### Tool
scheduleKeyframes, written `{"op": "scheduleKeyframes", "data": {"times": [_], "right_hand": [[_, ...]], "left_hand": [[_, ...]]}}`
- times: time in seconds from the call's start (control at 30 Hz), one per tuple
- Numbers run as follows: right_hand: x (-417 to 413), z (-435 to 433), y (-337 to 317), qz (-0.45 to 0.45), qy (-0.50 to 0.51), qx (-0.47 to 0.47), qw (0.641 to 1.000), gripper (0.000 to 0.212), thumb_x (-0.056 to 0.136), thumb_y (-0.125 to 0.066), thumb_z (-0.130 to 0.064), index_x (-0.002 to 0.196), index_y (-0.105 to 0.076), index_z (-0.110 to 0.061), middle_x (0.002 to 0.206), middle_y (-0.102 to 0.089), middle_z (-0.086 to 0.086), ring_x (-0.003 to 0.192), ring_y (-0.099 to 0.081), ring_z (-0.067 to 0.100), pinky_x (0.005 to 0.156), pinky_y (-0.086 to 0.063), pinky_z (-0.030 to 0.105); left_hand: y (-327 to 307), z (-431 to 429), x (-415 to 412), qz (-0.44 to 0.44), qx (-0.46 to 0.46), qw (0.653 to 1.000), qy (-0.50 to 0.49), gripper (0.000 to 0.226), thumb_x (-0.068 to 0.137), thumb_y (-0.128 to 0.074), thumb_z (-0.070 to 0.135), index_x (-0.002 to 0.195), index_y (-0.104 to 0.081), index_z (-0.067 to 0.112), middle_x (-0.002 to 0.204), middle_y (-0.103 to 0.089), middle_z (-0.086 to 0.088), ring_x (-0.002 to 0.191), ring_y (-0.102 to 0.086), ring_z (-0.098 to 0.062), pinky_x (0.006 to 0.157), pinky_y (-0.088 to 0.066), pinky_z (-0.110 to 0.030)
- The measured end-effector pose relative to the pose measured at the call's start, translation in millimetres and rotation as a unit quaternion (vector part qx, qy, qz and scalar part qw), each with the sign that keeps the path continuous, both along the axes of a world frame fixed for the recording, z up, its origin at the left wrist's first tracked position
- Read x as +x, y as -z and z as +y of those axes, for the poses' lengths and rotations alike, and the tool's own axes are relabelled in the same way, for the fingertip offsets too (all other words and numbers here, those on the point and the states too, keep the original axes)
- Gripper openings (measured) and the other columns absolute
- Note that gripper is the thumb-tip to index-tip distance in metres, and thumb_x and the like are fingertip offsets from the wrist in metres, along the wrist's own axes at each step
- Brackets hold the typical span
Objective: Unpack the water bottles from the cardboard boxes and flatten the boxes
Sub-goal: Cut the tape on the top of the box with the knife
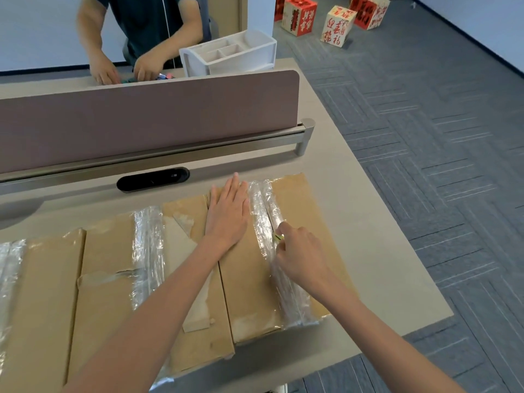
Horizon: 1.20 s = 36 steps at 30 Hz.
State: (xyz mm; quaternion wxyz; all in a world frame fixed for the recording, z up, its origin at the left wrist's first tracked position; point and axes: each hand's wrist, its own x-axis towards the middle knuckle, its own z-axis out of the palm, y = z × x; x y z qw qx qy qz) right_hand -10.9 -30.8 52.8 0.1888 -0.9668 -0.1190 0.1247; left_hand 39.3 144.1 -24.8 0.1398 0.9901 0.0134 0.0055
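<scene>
Three brown cardboard boxes sealed with clear tape lie side by side on the desk: a right box point(295, 205), a middle box point(110, 279) and a left box point(39, 293). My left hand point(226, 214) lies flat, fingers together, on top of the right box. My right hand point(300, 253) is closed around a small yellow-green tool point(278, 237), its tip on the clear tape seam point(263, 211) of the right box. No water bottles show.
A pink desk divider point(147, 117) runs across behind the boxes, with a black socket panel point(153, 179) at its base. Beyond it a person's hands point(124, 70) work beside a white organiser point(229, 52). Red-and-cream boxes point(337, 25) stand on the carpet, right.
</scene>
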Motion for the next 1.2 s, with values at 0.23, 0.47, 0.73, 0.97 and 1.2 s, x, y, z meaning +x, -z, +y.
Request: {"op": "scheduleKeyframes", "data": {"times": [0.23, 0.47, 0.73, 0.97, 1.2], "right_hand": [[-47.1, -22.9, 1.4, -0.002, -0.009, -0.012, 1.0, 0.028, 0.09, -0.041, -0.012, 0.115, -0.054, -0.012, 0.093, -0.06, 0.015, 0.09, -0.057, 0.036, 0.07, -0.039, 0.038], [-72.3, -38.9, -1.8, 0.002, -0.008, -0.003, 1.0, 0.028, 0.093, -0.039, -0.014, 0.116, -0.053, -0.012, 0.095, -0.062, 0.015, 0.093, -0.058, 0.036, 0.071, -0.038, 0.038], [-85.7, -39.4, -0.4, -0.008, 0.002, -0.007, 1.0, 0.029, 0.093, -0.04, -0.011, 0.119, -0.053, -0.011, 0.095, -0.062, 0.016, 0.092, -0.058, 0.036, 0.067, -0.032, 0.036], [-98.8, -46.5, 0.3, 0.01, 0.037, 0.006, 0.999, 0.03, 0.09, -0.043, -0.012, 0.115, -0.059, -0.015, 0.069, -0.048, 0.004, 0.072, -0.051, 0.028, 0.068, -0.042, 0.035], [-112.8, -49.3, -3.8, 0.023, 0.021, -0.044, 0.999, 0.027, 0.092, -0.041, -0.014, 0.113, -0.058, -0.013, 0.071, -0.053, 0.005, 0.075, -0.057, 0.028, 0.066, -0.046, 0.036]], "left_hand": [[-10.0, -1.7, -10.8, 0.048, 0.054, 0.997, 0.031, 0.059, 0.105, -0.007, 0.041, 0.156, 0.007, 0.015, 0.163, 0.017, -0.003, 0.149, 0.018, -0.016, 0.121, 0.011, -0.044], [-8.2, -14.4, -61.4, 0.046, 0.077, 0.989, 0.117, 0.075, 0.089, 0.022, 0.057, 0.152, 0.016, 0.017, 0.16, 0.023, 0.0, 0.146, 0.027, -0.013, 0.119, 0.019, -0.039], [0.4, -25.0, -120.9, 0.03, 0.056, 0.987, 0.148, 0.062, 0.1, 0.005, 0.05, 0.155, 0.011, 0.021, 0.162, 0.019, 0.007, 0.147, 0.022, -0.006, 0.123, 0.007, -0.044], [2.6, -26.7, -121.8, 0.03, 0.061, 0.988, 0.137, 0.059, 0.103, 0.004, 0.048, 0.155, 0.013, 0.023, 0.162, 0.019, 0.007, 0.147, 0.023, -0.007, 0.123, 0.006, -0.045], [9.0, -24.0, -120.1, 0.007, 0.057, 0.989, 0.136, 0.058, 0.105, -0.003, 0.048, 0.156, 0.006, 0.024, 0.163, 0.013, 0.009, 0.148, 0.018, -0.007, 0.121, 0.011, -0.047]]}}
